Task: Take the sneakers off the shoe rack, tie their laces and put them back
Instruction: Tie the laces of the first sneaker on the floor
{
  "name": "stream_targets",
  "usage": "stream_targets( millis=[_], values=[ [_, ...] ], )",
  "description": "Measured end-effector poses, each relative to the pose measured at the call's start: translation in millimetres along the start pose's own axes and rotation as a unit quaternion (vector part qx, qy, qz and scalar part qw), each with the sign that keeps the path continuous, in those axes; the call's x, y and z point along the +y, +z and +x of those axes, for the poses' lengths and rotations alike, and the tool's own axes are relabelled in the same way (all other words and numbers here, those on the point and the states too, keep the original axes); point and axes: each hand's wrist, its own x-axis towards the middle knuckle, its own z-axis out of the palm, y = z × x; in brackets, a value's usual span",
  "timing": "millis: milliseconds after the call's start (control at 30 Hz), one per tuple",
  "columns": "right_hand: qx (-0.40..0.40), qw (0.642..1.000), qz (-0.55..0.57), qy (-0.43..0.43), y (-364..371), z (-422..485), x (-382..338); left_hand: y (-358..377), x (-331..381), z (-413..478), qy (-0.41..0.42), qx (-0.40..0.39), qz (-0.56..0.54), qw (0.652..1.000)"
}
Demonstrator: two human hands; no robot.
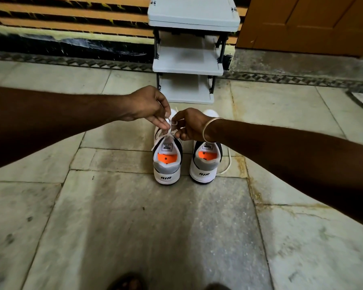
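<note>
Two white sneakers with grey heels and orange insoles stand side by side on the stone floor, heels toward me. Over the left sneaker (167, 164) my left hand (147, 105) pinches a white lace (169, 127) between thumb and fingers. My right hand (189, 124), with a bangle on the wrist, grips the other part of the same lace close beside it. The right sneaker (204, 164) is partly hidden by my right wrist; its loose lace (228, 162) trails on the floor at its right side. Just beyond stands the grey shoe rack (188, 65) with bare shelves.
The rack stands against a wall with orange and black slats (71, 13). A brown wooden door (306, 21) is at the back right. Stone tiles (134, 216) cover the floor. My sandalled feet (128, 282) show at the bottom edge.
</note>
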Motion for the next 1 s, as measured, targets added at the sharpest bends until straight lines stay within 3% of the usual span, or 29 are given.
stream_targets(
  millis=[167,400,600,800,900,1000],
  values=[
    [-0.016,1.0,-0.007,-0.007,-1.4,2.3,2.5,0.7,-8.2,7.6,-0.003,0.019,-0.021,1.0],
    [-0.019,0.995,-0.08,-0.061,-2.9,3.5,5.3,4.2,-14.5,18.1,0.0,-0.066,-0.003,0.998],
    [0.005,0.984,-0.139,-0.115,-7.5,7.0,5.8,3.0,-25.5,22.7,-0.004,-0.065,0.032,0.997],
    [0.085,0.944,-0.235,-0.217,-6.8,14.6,15.3,10.7,-33.0,25.6,-0.027,-0.054,0.023,0.998],
    [0.154,0.891,-0.319,-0.286,-11.2,19.8,18.2,16.0,-37.0,28.2,-0.045,-0.046,0.001,0.998],
    [0.168,0.856,-0.353,-0.339,-12.9,20.9,20.5,18.9,-36.8,29.3,-0.062,-0.045,-0.025,0.997]
  ],
)
